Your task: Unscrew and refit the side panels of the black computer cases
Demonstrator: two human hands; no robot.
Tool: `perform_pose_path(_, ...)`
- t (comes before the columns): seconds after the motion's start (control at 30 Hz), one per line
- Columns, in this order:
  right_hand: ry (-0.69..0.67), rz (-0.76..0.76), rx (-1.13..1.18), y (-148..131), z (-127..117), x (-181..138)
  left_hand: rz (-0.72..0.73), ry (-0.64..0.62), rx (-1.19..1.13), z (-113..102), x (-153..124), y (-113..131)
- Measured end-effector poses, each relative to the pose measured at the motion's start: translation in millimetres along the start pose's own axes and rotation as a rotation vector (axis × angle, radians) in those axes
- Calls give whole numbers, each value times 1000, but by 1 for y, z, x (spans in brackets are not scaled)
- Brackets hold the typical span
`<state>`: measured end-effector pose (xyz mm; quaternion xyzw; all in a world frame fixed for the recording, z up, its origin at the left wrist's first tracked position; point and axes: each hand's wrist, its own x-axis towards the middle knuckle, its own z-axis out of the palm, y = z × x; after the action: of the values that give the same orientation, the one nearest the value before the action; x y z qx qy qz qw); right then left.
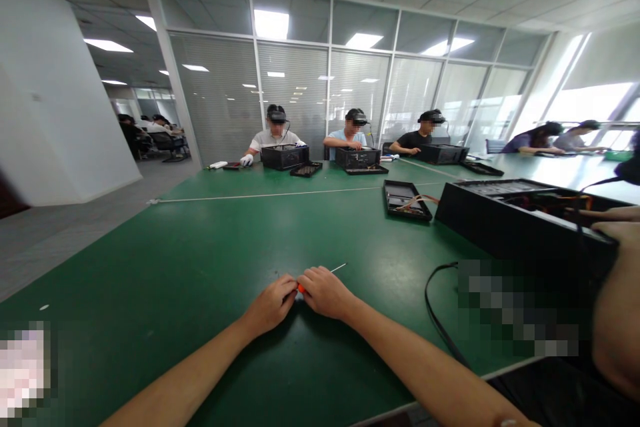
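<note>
My right hand (325,290) is closed around a screwdriver, whose thin metal shaft (339,267) points up and to the right. Its orange handle end (301,287) shows between my two hands. My left hand (276,300) has its fingers pinched together against that handle end. Whatever else those fingers hold, if anything, is hidden. Both hands are low over the green table (215,267). Tiny dark specks (277,273) lie just beyond my left fingers.
To the right stands a large open black computer case (480,223), where a co-worker's hand (610,223) reaches in. A black panel (407,200) with cables lies beside it. A black cable (433,310) loops nearer me. Across the table, several people work at black cases (285,157).
</note>
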<state>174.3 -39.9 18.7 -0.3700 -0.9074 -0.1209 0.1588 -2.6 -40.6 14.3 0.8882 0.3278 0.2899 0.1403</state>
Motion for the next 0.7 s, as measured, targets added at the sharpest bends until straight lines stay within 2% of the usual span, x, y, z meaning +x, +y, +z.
perform_pose_path(0.7,-13,-2,41,1,5,-1,-1,-10,27,0,-1,0)
